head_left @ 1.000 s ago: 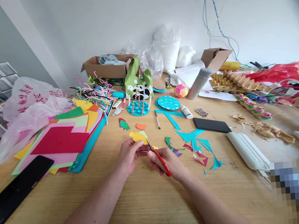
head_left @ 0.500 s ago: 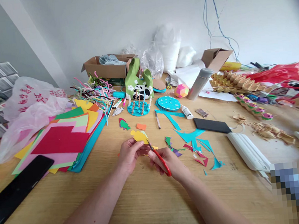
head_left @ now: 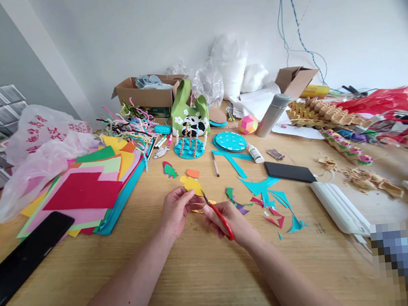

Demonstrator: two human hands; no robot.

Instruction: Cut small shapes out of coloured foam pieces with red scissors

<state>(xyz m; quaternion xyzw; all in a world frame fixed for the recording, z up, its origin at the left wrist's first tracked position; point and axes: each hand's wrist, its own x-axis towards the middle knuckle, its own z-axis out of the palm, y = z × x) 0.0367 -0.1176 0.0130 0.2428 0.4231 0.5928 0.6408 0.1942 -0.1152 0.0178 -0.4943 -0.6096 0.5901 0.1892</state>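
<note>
My left hand [head_left: 179, 210] pinches a small yellow paper cutout [head_left: 191, 185] between thumb and fingers above the table. In my right hand [head_left: 228, 220] are red-handled scissors [head_left: 220, 219], their blade tips at the right edge of the yellow paper. Whether the blades are closed on the paper is too small to tell. Just beyond the hands lie a small orange paper piece [head_left: 192, 173] and green and purple fish-shaped cutouts [head_left: 170, 170]. Yellow and orange paper bits show partly behind my fingers.
Coloured sheets [head_left: 81, 191] and a black phone [head_left: 26, 259] lie left. Blue scraps [head_left: 261, 184], red scraps [head_left: 277, 218], a pen [head_left: 215, 164], a glue bottle [head_left: 255, 153] and a black power bank [head_left: 288, 171] are to the right. A grey flask [head_left: 273, 115] stands behind.
The yellow paper has turned slightly in my left hand, and a pale sliver at its upper right edge no longer shows. Both hands stay in nearly the same place.
</note>
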